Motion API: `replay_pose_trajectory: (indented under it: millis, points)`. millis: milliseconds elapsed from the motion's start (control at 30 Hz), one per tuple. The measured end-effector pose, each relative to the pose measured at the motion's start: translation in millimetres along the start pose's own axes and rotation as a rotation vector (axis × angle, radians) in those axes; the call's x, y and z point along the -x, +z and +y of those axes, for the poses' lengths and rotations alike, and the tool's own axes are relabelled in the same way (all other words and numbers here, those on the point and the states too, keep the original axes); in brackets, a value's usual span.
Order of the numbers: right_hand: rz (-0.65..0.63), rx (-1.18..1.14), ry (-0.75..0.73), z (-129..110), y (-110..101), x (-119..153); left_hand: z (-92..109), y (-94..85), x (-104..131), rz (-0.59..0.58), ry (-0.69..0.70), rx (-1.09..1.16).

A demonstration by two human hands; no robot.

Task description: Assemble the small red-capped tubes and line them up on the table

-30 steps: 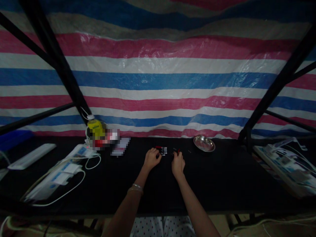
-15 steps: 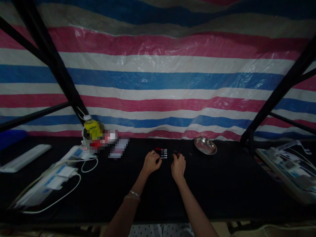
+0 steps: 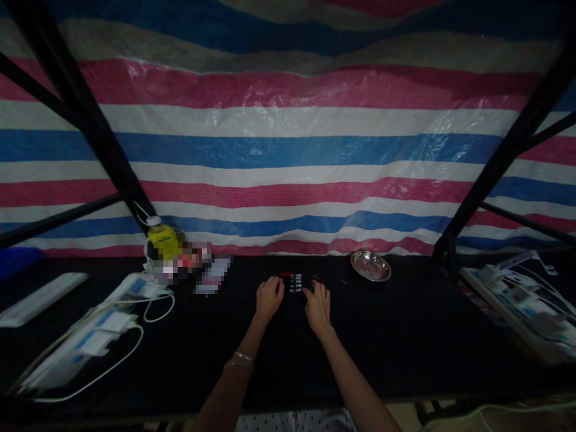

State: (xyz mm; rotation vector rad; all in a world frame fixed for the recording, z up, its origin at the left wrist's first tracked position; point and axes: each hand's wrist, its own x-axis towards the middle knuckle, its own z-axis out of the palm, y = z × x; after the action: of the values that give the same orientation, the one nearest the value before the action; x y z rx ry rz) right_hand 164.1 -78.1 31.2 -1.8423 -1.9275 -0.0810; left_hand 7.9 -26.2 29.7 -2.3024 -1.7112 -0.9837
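Several slim pieces with silvery ends (image 3: pixel 295 283) lie side by side in a row on the black table. The rearmost piece has a red body (image 3: pixel 285 274); the other bodies look dark and blend into the table. My left hand (image 3: pixel 269 298) rests at the row's left side, fingers forward and loosely bent, with nothing visible in them. On the right side, my right hand (image 3: pixel 318 307) lies with its thumb stretched toward the silvery ends and its fingers forward. A small red piece (image 3: pixel 323 280) shows by its fingertips; whether they touch it is unclear.
A round metal dish (image 3: pixel 371 266) stands at the back right, with a tiny thin piece (image 3: pixel 344 281) to its left. Power strips with cables (image 3: pixel 96 333) lie on the left, near a yellow bottle (image 3: pixel 164 241). More electrical gear (image 3: pixel 517 312) sits far right.
My left hand has drawn back slightly left from the row and its fingers have straightened. My right thumb has come closer to the silvery ends. The whole view has shifted a little.
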Motion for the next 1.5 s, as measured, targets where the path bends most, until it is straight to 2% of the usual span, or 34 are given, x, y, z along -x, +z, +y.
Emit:
replay_pose_trajectory:
  millis: [200, 400, 833, 967, 1067, 1167, 1233, 1300, 1367, 1500]
  points:
    - [-0.012, -0.005, 0.005, -0.1, -1.7, 0.4, -2.1, 1.9, 1.2, 0.003, 0.021, -0.023]
    - [-0.002, 0.029, 0.038, -0.6, 0.3, -0.8, -1.6, 1.7, 2.0, 0.052, -0.038, -0.027]
    - [0.014, -0.003, 0.003, 0.4, 2.6, 0.3, -2.7, 3.7, 3.0, 0.082, -0.031, 0.004]
    - [0.091, -0.050, 0.036, 2.4, 3.3, 1.1, -3.9, 1.4, 2.4, 0.121, -0.067, 0.042]
    - [0.196, -0.140, 0.029, 2.5, 1.1, 4.4, -4.9, -0.4, 0.9, 0.111, -0.177, 0.126]
    - [0.264, -0.282, -0.130, -11.1, -9.1, 14.6, -7.7, -0.5, -2.3, 0.040, -0.318, 0.219]
    - [0.258, -0.412, -0.281, -32.2, -19.4, 25.9, -11.2, 0.4, -5.0, 0.000, -0.432, 0.294]
    - [0.177, -0.551, -0.460, -61.4, -28.4, 38.6, -15.3, 1.8, -7.3, -0.004, -0.525, 0.352]
    - [0.067, -0.655, -0.618, -93.2, -32.1, 49.7, -19.2, 3.2, -8.7, 0.014, -0.563, 0.375]
    - [-0.134, -0.736, -0.863, -140.7, -18.8, 59.0, -24.1, 4.3, -9.7, 0.019, -0.554, 0.381]
